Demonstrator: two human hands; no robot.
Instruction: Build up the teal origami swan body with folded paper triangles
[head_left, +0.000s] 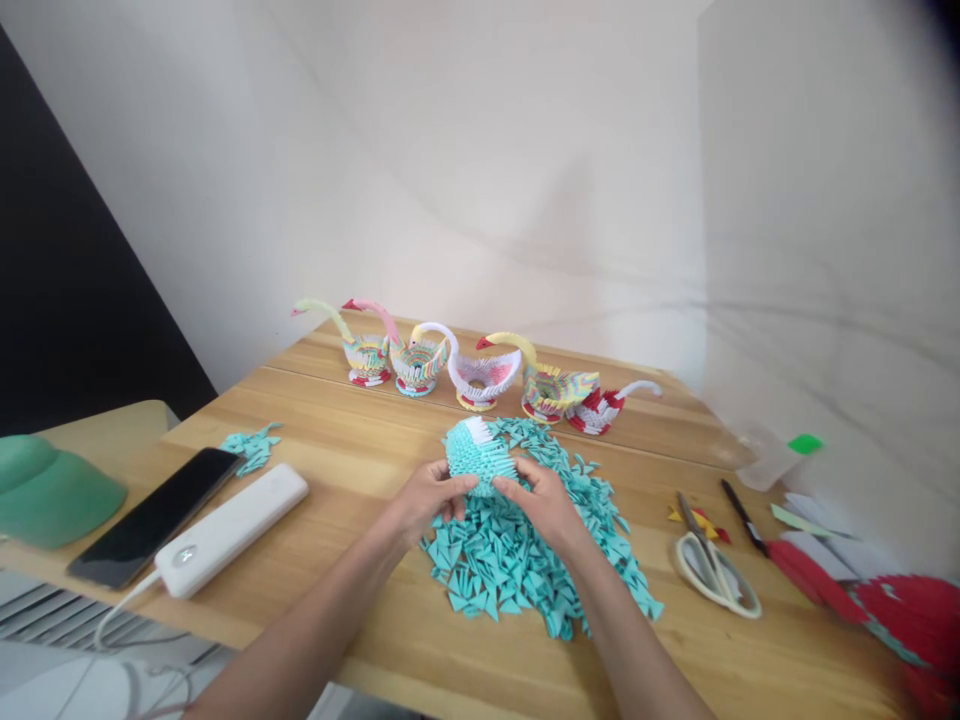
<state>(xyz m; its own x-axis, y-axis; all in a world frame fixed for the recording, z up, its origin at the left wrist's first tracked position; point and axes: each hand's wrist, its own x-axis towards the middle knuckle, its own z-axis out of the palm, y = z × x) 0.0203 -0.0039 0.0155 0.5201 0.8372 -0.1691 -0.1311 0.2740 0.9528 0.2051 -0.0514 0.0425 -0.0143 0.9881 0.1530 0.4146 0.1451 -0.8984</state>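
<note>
The left hand (pixel 427 500) and the right hand (pixel 541 503) together grasped a rounded teal-and-white folded-paper piece (pixel 480 455), fingers pinching it from either side, so it sat between the two hands, just above the fingertips. Beneath and in front of both hands lay a pile of small teal folded-paper triangles (pixel 510 570) on the wooden table (pixel 360 470). Beyond the hands stood a row of multicoloured paper swans (pixel 480 372). White-handled scissors (pixel 716 575) lay well right of the right hand; a white oblong power bank (pixel 232 530) lay left of the left hand

Left open; swans (pixel 480 372) behind; scissors (pixel 716 575), maybe pen (pixel 743 516), right.
</note>
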